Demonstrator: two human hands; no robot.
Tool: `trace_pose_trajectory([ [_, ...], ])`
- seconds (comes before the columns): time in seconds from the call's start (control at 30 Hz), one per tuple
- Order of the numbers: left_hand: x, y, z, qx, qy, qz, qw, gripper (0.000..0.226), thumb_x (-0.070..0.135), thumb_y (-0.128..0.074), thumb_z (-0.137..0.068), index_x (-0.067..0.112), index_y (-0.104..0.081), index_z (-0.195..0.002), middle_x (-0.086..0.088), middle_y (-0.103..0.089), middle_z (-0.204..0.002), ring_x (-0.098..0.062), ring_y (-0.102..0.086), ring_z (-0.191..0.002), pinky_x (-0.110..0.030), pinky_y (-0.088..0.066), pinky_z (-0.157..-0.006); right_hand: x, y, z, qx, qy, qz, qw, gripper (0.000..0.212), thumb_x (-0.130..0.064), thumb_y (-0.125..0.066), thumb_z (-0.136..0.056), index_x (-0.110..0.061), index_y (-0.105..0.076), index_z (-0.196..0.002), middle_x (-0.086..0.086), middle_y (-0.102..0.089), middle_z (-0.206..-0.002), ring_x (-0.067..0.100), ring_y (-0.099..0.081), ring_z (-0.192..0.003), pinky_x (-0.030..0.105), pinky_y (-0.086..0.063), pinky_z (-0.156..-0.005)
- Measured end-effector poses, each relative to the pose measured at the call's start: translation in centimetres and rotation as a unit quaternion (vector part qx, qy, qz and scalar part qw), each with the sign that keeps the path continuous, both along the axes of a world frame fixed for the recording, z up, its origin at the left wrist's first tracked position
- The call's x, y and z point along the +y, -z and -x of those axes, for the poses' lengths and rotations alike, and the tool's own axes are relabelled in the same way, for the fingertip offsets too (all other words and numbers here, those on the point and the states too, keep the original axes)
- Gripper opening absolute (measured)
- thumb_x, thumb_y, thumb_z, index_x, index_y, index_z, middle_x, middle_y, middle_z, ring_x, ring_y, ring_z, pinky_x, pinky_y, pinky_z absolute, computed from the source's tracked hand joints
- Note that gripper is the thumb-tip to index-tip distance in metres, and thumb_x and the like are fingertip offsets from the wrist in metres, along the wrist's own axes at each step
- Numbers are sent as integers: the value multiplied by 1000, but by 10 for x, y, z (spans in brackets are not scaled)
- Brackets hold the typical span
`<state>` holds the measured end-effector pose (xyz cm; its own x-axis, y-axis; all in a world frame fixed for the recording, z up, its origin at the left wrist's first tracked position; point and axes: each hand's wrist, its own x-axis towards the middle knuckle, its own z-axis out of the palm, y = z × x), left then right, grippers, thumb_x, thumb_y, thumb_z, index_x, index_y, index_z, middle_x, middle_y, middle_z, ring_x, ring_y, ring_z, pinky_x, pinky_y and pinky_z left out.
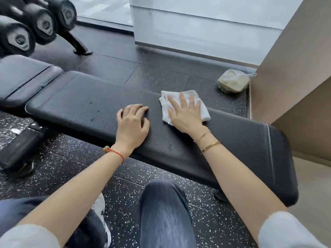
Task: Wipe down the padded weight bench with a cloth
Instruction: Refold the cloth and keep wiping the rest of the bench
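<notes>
The black padded weight bench (86,106) runs from the left to the lower right across the view. A white folded cloth (168,108) lies on its far edge, and my right hand (185,114) presses flat on it with straight, spread fingers. My left hand (131,125) rests on the bare pad just left of the cloth, fingers bent with the tips on the leather, holding nothing. A few dark crumbs (93,119) dot the pad further left.
A second padded section (26,77) adjoins at the far left. Dumbbells on a rack (41,24) stand at the top left. A bagged bundle (233,81) lies on the speckled floor by a beige wall (293,68). My knees are below the bench.
</notes>
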<state>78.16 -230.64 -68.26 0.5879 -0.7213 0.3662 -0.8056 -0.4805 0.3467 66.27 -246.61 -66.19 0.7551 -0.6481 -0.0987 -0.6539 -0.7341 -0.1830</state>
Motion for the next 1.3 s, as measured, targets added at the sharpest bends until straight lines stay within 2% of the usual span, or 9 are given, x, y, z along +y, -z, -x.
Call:
trace_pose_trajectory([
  [0.23, 6, 7, -4, 7, 10, 0, 1000, 39, 25, -49, -93, 21, -59, -130, 2, -55, -137, -20, -44, -132, -50, -23, -117, 61, 13, 59, -14, -77, 64, 995, 55, -51, -15, -101, -47, 3, -153, 1, 8, -165, 33, 12, -150, 54, 12, -118],
  [0.37, 5, 7, -4, 15, 13, -4, 1000, 41, 25, -47, -94, 19, -57, -134, 1, -53, -141, -21, -41, -135, -51, -20, -119, 52, 10, 96, 4, 3, 54, 999, 54, -50, -13, -101, -49, 4, -152, 0, 10, -165, 30, 14, -150, 52, 11, -119],
  [0.47, 5, 5, -3, 16, 14, -11, 1000, 42, 25, -46, -95, 19, -56, -135, 0, -52, -142, -21, -39, -137, -50, -18, -120, 51, 6, 73, 15, 74, 40, 996, 56, -48, -19, -102, -45, 2, -154, 5, 9, -165, 36, 13, -149, 57, 9, -118],
  [0.63, 6, 5, -3, 19, 15, -8, 1000, 42, 24, -47, -95, 18, -56, -135, -1, -52, -142, -21, -39, -137, -50, -17, -120, 107, 13, 39, -6, 26, 75, 997, 57, -49, -18, -102, -41, 0, -155, 9, 6, -165, 41, 10, -149, 61, 5, -116],
  [0.77, 7, 6, -4, 19, 17, -6, 1000, 41, 24, -49, -95, 18, -56, -135, -2, -52, -143, -22, -40, -137, -50, -17, -120, 112, 15, 71, 4, 11, 83, 996, 55, -49, -13, -102, -43, 4, -154, 6, 9, -165, 35, 14, -150, 57, 7, -118],
  [0.93, 7, 6, -3, 14, 18, -10, 1000, 42, 25, -47, -96, 18, -55, -136, -2, -51, -144, -22, -39, -138, -50, -18, -120, 79, 13, 142, 13, 109, 61, 992, 55, -50, -11, -100, -46, 4, -153, 4, 10, -165, 32, 13, -150, 54, 8, -119],
  [1.03, 6, 5, -1, 12, 14, -13, 1000, 42, 25, -46, -95, 17, -55, -136, -3, -50, -144, -23, -39, -138, -51, -17, -120, 63, 10, 131, 20, 146, 46, 988, 57, -49, -18, -100, -45, 1, -154, 4, 10, -165, 36, 13, -149, 56, 10, -118],
  [1.2, 4, 5, -1, 14, 6, -11, 1000, 42, 23, -46, -94, 17, -55, -135, -3, -51, -143, -24, -39, -137, -49, -18, -120, 100, 15, 57, -5, 51, 72, 996, 56, -49, -21, -102, -44, -2, -154, 8, 8, -165, 42, 15, -148, 60, 11, -116],
  [1.3, 5, 5, -3, 20, 9, -3, 1000, 42, 23, -48, -93, 18, -56, -134, -2, -52, -142, -22, -40, -136, -47, -17, -120, 119, 15, 50, -6, 9, 73, 997, 55, -51, -18, -102, -46, -1, -154, 6, 9, -165, 39, 16, -148, 60, 9, -116],
])
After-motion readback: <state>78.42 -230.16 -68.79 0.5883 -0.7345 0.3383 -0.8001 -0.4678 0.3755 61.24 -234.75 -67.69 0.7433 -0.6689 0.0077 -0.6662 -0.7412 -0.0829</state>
